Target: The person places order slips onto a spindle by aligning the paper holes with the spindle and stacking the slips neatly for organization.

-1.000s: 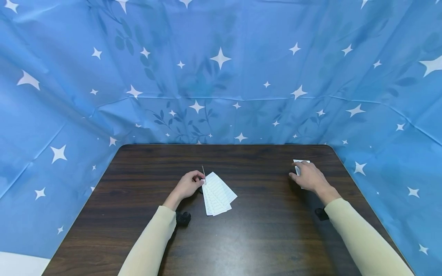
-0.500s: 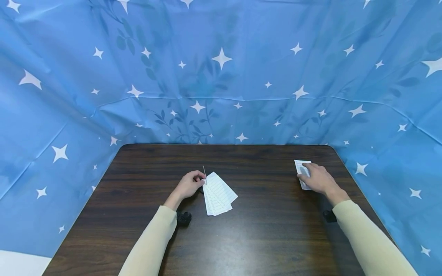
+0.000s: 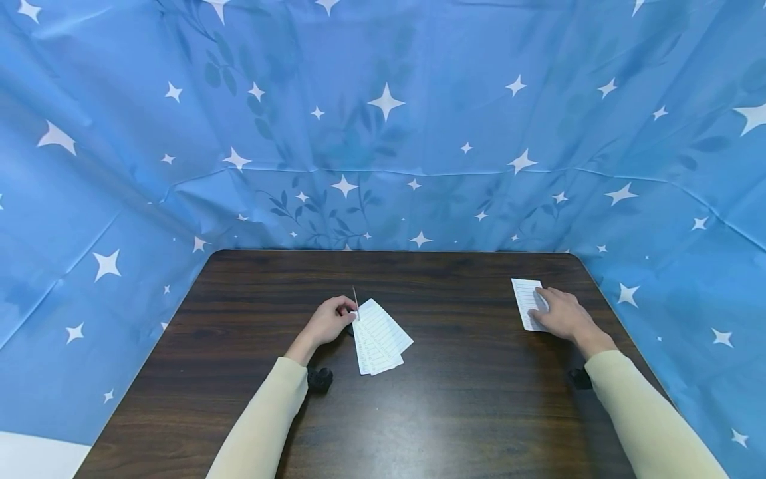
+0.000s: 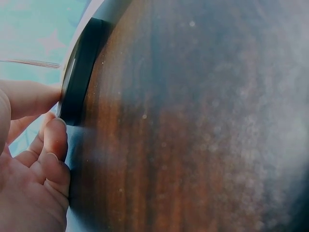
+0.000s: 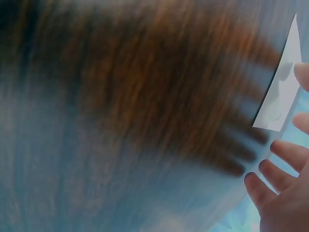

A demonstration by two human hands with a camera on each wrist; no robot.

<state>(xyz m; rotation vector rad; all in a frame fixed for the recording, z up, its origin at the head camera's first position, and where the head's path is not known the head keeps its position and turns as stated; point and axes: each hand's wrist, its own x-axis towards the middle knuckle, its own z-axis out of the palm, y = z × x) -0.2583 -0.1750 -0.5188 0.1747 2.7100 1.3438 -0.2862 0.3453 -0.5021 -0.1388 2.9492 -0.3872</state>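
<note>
L hand, mid-table, fingers curled, pinches the corner of a fanned stack of white slips w/ a thin stick poking up. R hand, near the far-right edge, lies flat w/ straight fingers on a single slip.

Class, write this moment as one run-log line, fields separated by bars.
left hand: grips fanned slips at their corner | right hand: fingers flat on single slip | surface: dark wooden table

Left hand curled, right hand flat
</note>
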